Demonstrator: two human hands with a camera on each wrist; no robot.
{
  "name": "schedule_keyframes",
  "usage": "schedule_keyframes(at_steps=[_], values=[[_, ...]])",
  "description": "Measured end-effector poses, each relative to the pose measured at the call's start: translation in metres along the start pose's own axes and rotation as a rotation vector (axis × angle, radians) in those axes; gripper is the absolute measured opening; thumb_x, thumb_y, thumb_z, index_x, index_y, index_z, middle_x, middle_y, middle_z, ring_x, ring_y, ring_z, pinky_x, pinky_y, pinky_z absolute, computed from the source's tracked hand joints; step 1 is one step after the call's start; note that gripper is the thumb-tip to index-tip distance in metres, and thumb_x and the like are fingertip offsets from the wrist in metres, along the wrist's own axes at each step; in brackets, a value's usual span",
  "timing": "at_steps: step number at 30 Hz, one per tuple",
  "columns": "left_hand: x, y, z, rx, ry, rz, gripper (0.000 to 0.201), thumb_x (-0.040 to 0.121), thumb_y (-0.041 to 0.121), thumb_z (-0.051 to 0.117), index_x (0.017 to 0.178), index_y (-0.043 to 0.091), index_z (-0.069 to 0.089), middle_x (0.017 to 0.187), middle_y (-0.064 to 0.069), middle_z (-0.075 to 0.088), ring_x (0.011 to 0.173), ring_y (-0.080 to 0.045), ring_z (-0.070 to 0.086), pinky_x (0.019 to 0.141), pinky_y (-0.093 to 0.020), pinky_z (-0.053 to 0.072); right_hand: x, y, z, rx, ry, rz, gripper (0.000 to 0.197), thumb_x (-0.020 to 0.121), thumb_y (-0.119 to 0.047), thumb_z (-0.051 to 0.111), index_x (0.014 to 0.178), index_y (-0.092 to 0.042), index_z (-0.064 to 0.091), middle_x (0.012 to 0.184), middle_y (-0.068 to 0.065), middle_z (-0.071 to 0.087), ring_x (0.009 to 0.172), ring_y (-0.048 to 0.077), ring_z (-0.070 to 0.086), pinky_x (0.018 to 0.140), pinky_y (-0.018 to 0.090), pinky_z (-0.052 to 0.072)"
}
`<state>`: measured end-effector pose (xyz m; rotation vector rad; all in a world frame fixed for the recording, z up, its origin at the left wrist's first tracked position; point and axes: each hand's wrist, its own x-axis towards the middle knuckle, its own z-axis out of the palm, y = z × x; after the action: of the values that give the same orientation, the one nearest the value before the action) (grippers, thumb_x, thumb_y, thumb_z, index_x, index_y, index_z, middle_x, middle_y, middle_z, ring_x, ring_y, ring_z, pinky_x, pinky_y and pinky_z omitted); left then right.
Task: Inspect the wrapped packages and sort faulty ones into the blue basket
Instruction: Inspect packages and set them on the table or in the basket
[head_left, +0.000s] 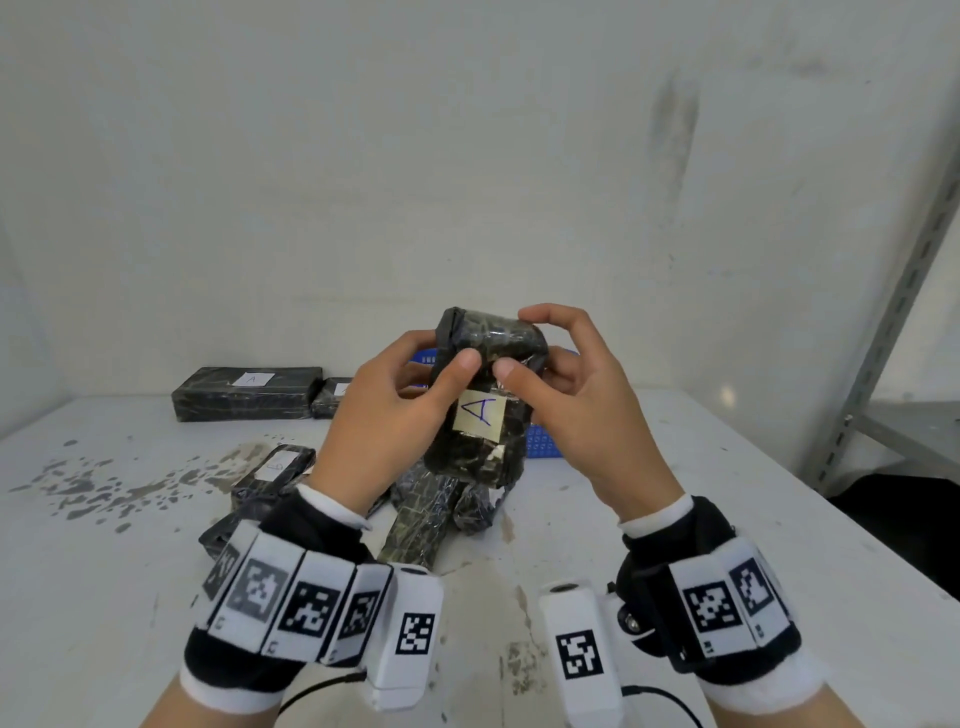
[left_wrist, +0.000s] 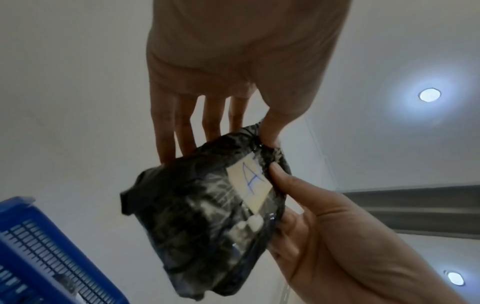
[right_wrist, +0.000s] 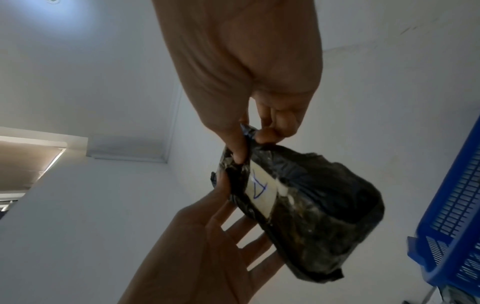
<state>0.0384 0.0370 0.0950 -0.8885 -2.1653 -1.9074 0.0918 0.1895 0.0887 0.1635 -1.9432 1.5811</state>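
I hold a black plastic-wrapped package (head_left: 483, 452) upright above the table, its paper label with a blue "A" facing me. My left hand (head_left: 447, 353) pinches its upper left part, thumb on the front and fingers behind. My right hand (head_left: 524, 343) pinches the top right corner between thumb and curled fingers. The left wrist view shows the package (left_wrist: 202, 226) with the left thumb at its top edge. In the right wrist view the package (right_wrist: 311, 205) hangs below the pinching right fingers. The blue basket (head_left: 545, 444) stands behind the package, mostly hidden; its slatted wall (left_wrist: 33, 246) (right_wrist: 454, 205) appears in both wrist views.
On the white table (head_left: 727, 519) a long wrapped package (head_left: 249, 392) and a smaller one (head_left: 335, 395) lie at the back left. Several more wrapped packages (head_left: 421, 514) lie under my hands, one with a label (head_left: 275, 467). A grey metal shelf post (head_left: 893, 322) rises at the right.
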Motion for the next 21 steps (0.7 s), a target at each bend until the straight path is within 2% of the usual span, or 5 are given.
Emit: schedule_keyframes(at_steps=[2,5,12,16,21], values=[[0.0014,-0.0019,0.0006,-0.023,0.017,-0.009,0.018,0.088,0.04,0.063,0.105,0.034,0.065,0.094,0.006,0.074,0.087,-0.006,0.071,0.087,-0.039,0.057,-0.0018,-0.0031,-0.0001,0.004,0.002,0.006,0.038,0.092,-0.011,0.071,0.123,-0.024,0.055,0.093,0.002,0.073,0.055,0.007,0.064,0.05,0.018,0.048],[0.0017,-0.0016,0.0009,-0.04,0.01,-0.014,0.023,0.091,0.043,0.061,0.11,0.031,0.066,0.1,0.005,0.074,0.097,-0.011,0.07,0.092,-0.048,0.054,-0.0036,-0.0062,-0.0008,0.033,-0.031,0.044,0.034,0.093,-0.02,0.07,0.122,-0.028,0.056,0.103,0.004,0.071,0.045,0.017,0.059,0.038,0.024,0.041],[-0.0013,0.0036,0.002,-0.16,0.011,-0.038,0.029,0.098,0.037,0.05,0.105,0.016,0.068,0.091,-0.004,0.072,0.084,-0.013,0.069,0.086,-0.05,0.055,-0.0039,-0.0089,-0.0011,0.063,-0.073,0.058,0.022,0.097,-0.022,0.064,0.118,-0.027,0.058,0.109,0.005,0.066,0.05,0.027,0.064,0.047,0.033,0.054],[-0.0016,0.0047,0.003,-0.198,0.019,-0.038,0.019,0.097,0.031,0.055,0.096,0.015,0.064,0.07,0.01,0.067,0.069,-0.003,0.065,0.077,-0.043,0.058,-0.0036,-0.0064,0.0001,0.056,-0.094,0.062,0.023,0.099,-0.02,0.06,0.121,-0.029,0.062,0.113,0.006,0.067,0.051,0.028,0.064,0.049,0.031,0.055],[-0.0005,0.0023,0.0033,-0.211,0.042,-0.032,0.021,0.093,0.032,0.061,0.098,0.012,0.064,0.071,0.005,0.068,0.07,-0.01,0.067,0.076,-0.045,0.058,-0.0044,-0.0055,0.0025,0.066,-0.091,0.075,0.021,0.099,-0.023,0.061,0.119,-0.024,0.064,0.113,0.007,0.067,0.048,0.026,0.063,0.047,0.032,0.054]])
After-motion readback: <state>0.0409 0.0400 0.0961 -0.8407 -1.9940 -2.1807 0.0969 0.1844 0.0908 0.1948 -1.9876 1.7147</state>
